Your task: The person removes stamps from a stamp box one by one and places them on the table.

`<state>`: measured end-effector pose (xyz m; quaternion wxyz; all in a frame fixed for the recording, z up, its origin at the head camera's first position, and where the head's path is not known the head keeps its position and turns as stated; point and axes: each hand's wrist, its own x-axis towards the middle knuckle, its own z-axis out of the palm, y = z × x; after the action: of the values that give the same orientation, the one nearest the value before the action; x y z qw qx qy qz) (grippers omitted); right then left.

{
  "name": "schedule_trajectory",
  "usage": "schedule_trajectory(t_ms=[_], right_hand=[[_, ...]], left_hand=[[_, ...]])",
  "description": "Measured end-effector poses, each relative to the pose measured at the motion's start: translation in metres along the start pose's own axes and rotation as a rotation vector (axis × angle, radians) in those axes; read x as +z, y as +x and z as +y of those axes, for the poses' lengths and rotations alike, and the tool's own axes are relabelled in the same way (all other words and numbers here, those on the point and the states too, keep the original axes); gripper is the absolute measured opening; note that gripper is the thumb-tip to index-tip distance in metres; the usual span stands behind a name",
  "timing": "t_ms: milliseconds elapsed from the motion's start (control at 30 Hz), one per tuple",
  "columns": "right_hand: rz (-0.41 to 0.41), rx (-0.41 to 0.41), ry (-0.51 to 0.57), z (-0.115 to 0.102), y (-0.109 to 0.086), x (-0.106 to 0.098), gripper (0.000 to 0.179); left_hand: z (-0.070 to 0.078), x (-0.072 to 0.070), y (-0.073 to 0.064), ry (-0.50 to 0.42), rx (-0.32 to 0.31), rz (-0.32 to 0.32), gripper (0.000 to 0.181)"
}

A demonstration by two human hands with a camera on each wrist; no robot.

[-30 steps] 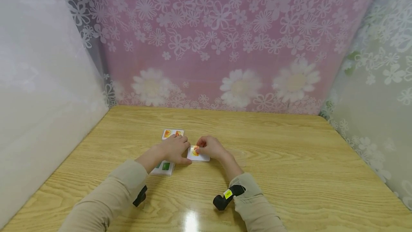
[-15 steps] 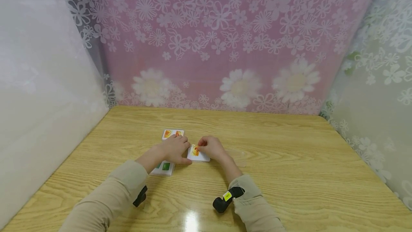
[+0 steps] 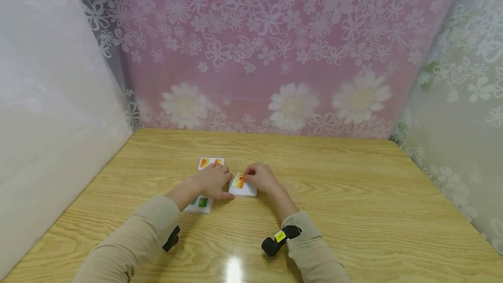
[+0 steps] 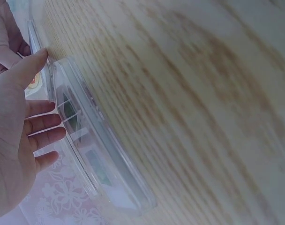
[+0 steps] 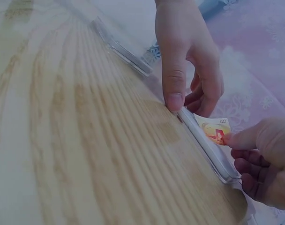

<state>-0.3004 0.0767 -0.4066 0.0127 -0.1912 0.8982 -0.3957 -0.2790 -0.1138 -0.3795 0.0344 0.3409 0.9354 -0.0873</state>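
My right hand [image 3: 260,178] pinches a small yellow and orange stamp [image 5: 211,129] between thumb and index finger, its edge tilted over a white-faced flat case [image 3: 246,191]. My left hand [image 3: 212,181] lies at that case's left end, thumb at the near corner and the other fingers loosely extended. Under the left forearm, a clear case with green pictures [image 3: 202,203] is partly covered. Beyond the left fingers sits another case with orange pictures [image 3: 204,162]. In the left wrist view, the left thumb [image 4: 35,61] touches the white case's edge.
A thin transparent plastic piece [image 3: 294,192] lies flat on the wooden table [image 3: 338,213], right of the right wrist. Floral curtains [image 3: 251,47] enclose the back and sides. Each wrist wears a black camera strap [image 3: 291,233].
The right hand has shifted slightly away and to the right, bringing the stamp along and tilting it. The left hand stays where it was.
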Motion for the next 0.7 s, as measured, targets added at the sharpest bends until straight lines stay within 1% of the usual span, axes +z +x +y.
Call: schedule_trajectory(t_ms=[400,533,700], right_hand=[[-0.046,0.114,0.113,-0.0013,-0.0004,-0.0065,0.008],[-0.058,0.101,0.104,-0.0001,0.0001,-0.0068,0.007],[-0.053,0.090,0.100,-0.0006,0.0007,-0.0087,0.007]], left_hand=[[0.0008,-0.0014,0.0002,-0.013,-0.020,-0.023,0.069],[0.0002,-0.0003,0.0006,0.001,-0.020,-0.024,0.070],[-0.0009,0.0006,0.0005,0.013,-0.014,-0.020,0.070]])
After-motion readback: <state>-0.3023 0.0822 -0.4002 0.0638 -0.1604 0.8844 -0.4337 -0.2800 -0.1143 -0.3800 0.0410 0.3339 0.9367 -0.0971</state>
